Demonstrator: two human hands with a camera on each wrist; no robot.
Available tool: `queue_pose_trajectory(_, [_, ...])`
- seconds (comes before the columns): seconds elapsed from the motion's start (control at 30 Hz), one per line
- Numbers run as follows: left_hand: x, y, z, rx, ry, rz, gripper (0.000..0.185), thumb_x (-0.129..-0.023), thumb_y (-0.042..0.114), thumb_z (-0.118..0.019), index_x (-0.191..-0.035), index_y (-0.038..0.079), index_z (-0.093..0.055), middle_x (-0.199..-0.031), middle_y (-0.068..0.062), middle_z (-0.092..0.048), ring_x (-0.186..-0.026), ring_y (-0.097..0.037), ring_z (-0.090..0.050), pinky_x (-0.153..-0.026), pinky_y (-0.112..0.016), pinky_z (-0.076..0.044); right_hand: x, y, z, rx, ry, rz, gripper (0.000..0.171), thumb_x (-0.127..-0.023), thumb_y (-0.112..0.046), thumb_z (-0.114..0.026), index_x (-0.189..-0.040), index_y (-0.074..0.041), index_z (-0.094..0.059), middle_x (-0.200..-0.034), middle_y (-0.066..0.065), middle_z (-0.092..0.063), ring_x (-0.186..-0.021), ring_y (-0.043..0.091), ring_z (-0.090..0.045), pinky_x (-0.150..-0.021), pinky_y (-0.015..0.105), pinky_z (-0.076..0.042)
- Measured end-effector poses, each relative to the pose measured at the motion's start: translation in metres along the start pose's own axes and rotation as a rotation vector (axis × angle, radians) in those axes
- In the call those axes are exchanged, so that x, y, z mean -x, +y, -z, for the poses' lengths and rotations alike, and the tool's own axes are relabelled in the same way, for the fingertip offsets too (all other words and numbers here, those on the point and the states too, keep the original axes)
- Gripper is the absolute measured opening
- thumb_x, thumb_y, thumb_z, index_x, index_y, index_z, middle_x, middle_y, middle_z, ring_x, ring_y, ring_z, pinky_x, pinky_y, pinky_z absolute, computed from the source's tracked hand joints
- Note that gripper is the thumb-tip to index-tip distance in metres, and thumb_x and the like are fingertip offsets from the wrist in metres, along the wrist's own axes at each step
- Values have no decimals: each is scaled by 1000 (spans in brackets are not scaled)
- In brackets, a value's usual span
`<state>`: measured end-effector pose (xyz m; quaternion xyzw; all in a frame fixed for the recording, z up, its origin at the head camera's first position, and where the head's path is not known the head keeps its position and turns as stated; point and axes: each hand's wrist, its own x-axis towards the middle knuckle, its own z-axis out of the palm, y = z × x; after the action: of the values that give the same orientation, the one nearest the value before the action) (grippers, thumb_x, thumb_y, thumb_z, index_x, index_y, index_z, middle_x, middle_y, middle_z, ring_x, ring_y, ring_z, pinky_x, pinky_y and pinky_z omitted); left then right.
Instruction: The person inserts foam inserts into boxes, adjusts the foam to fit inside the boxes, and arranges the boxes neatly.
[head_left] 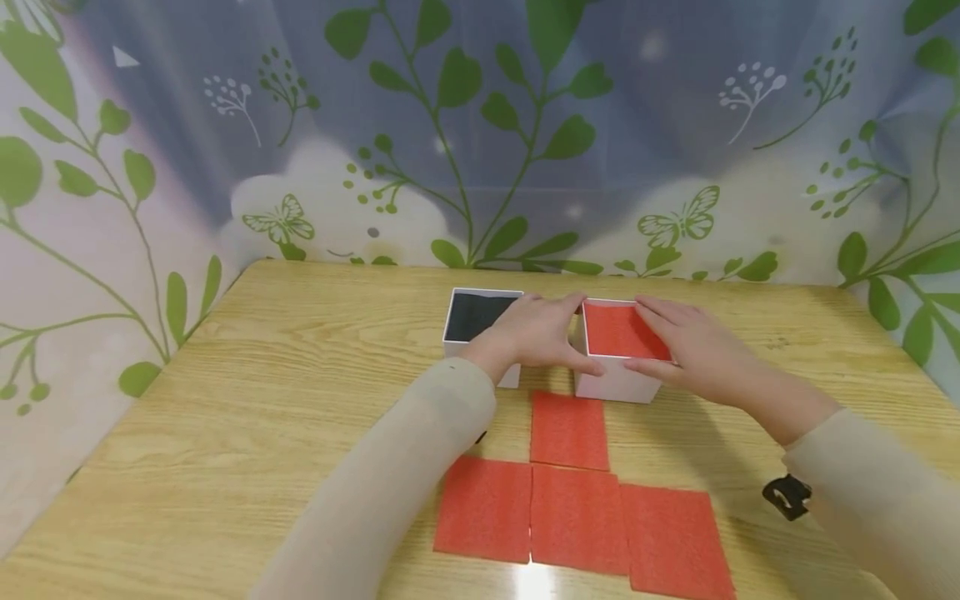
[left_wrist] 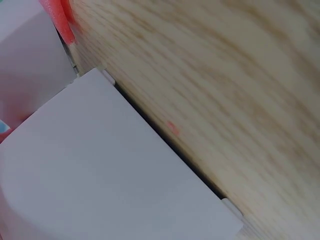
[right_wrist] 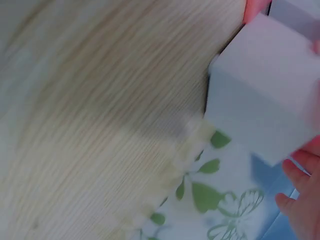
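My left hand (head_left: 536, 333) spans the left side of a white box (head_left: 618, 385), thumb at its front corner and fingers toward the back corner. On the opposite side, my right hand (head_left: 697, 350) holds the same box, its thumb along the front rim and its fingers by the back rim. Red fabric-like squares (head_left: 618, 329) fill that box nearly to the top. In the right wrist view, fingertips (right_wrist: 295, 172) lie at the edge of the box (right_wrist: 250, 90). Left of it stands a second white box (head_left: 510, 377) with black sheets (head_left: 472, 315), partly hidden behind my left hand.
One red square (head_left: 570, 429) lies just in front of the boxes. Nearer me, three more form a row, the middle square (head_left: 576, 518) meeting that one. Behind the wooden table (head_left: 300, 375) hangs a leaf-patterned curtain (head_left: 495, 192). A black strap (head_left: 787, 497) shows at my right sleeve.
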<state>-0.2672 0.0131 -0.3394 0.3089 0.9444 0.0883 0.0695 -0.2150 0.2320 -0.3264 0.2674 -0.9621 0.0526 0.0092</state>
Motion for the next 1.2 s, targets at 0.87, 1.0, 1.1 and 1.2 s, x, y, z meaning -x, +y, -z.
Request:
queue_pose_trajectory(0.87, [1, 2, 2, 13, 26, -3, 105, -69, 74, -59, -147, 13, -24, -126, 10, -55, -114, -5, -50, -108, -36, -22, 13, 7, -5, 198, 2, 20, 89, -79, -46, -70, -138, 11, -35, -143, 27, -31, -126, 44, -35, -101, 59, -27])
queue_pose_trajectory(1.0, [1, 2, 2, 21, 26, -2, 105, -69, 74, -60, -147, 14, -24, -127, 10, -55, -114, -5, -50, -108, -36, -22, 13, 5, -5, 261, 15, 32, 87, -79, -46, -71, -136, 11, -38, -141, 27, -35, -124, 43, -38, -100, 59, -28])
queue_pose_trajectory(1.1, [2, 2, 2, 23, 20, -3, 106, -69, 74, -60, -148, 13, -24, -128, 10, -55, -114, -5, -50, -109, -36, -21, 13, 4, -6, 293, 23, 42, 86, -78, -46, -71, -135, 11, -40, -140, 26, -37, -123, 42, -40, -99, 59, -30])
queue_pose_trajectory(1.2, [2, 1, 1, 22, 24, -9, 106, -69, 74, -60, -147, 13, -25, -126, 10, -55, -114, -5, -50, -109, -36, -21, 13, 4, -6, 311, 27, 48, 86, -78, -47, -71, -134, 11, -41, -140, 26, -37, -122, 42, -42, -98, 58, -31])
